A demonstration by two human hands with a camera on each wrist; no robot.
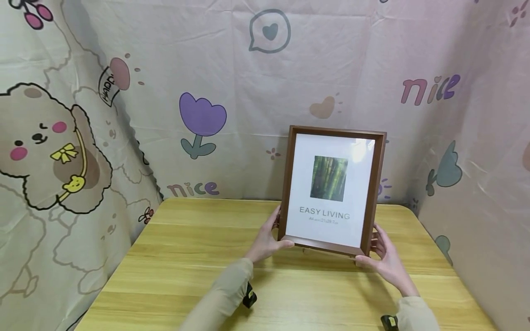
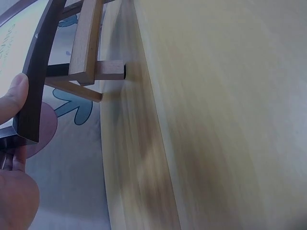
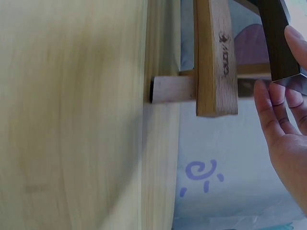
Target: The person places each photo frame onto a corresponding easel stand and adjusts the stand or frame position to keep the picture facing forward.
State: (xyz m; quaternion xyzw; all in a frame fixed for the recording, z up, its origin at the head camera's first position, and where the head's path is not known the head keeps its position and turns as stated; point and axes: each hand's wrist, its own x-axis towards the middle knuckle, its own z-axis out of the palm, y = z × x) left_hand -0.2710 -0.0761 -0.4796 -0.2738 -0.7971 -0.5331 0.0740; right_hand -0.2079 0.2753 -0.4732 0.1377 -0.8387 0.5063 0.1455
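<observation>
A brown picture frame [image 1: 285, 184] with a white insert, a small bamboo picture and the words EASY LIVING stands tilted slightly sideways at the back of the table. My left hand [image 1: 265, 241] grips its lower left corner, thumb on the front and fingers behind. At the lower right corner my right hand [image 1: 385, 259] holds it the same way. Both wrist views show a wooden easel [image 3: 216, 57] under the frame, its ledge [image 2: 86, 43] apart from the frame's bottom edge and its feet on the table. In the head view the frame hides most of the easel.
The light wooden table [image 1: 186, 257] ends at a printed cloth backdrop [image 1: 248, 92] just behind the frame. More printed cloth [image 1: 37, 239] hangs along the left, and the right side is likewise draped. A black strap [image 1: 250, 296] is on my left wrist.
</observation>
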